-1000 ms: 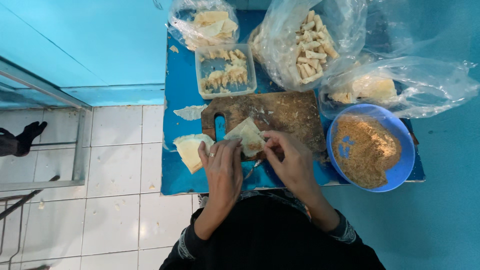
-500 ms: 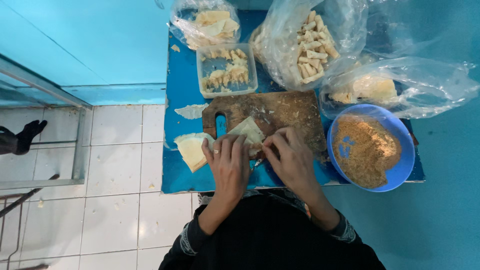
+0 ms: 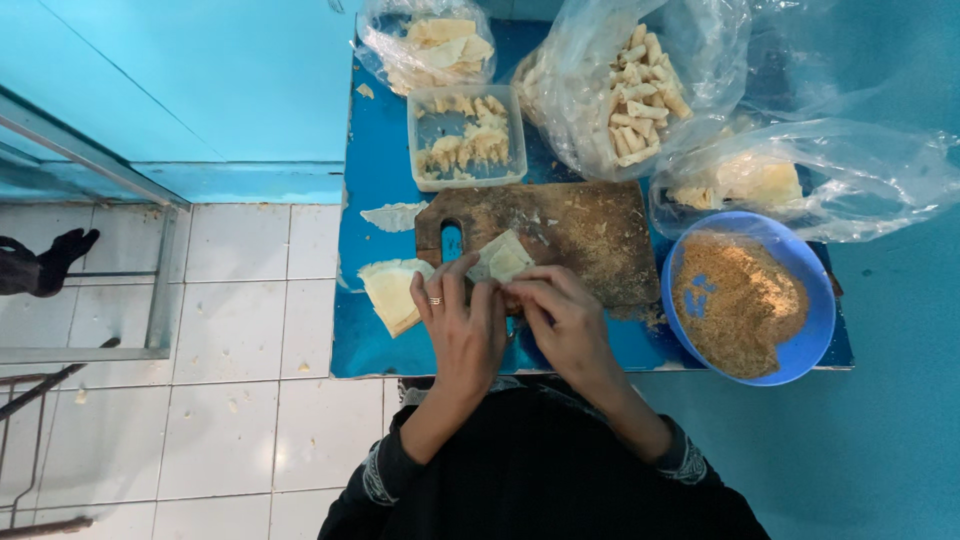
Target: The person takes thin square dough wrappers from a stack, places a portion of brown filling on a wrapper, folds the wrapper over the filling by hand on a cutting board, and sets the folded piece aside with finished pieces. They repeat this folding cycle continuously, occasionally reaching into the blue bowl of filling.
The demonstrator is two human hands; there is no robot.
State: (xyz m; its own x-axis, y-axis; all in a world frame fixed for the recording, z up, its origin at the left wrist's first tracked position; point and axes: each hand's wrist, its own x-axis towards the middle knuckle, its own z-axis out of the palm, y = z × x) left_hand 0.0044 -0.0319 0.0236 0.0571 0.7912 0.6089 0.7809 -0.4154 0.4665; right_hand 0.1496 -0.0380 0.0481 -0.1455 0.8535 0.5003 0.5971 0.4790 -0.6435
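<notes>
Head view: small blue table (image 3: 370, 340) stands on a white tiled floor (image 3: 240, 330) against a turquoise wall (image 3: 200, 80). A worn wooden cutting board (image 3: 580, 235) lies at the centre. Left hand (image 3: 462, 325) and right hand (image 3: 562, 315), fingers curled, together pinch a pale folded wrapper (image 3: 503, 258) at the board's near edge. A stack of wrappers (image 3: 390, 290) lies just left of the hands. The wrapper's near part is hidden under the fingers; its contents cannot be made out.

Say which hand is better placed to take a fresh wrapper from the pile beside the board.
Left, probably. The left hand lies right next to the wrapper pile on the blue table, while the right hand sits on the far side, by the folded wrapper.
</notes>
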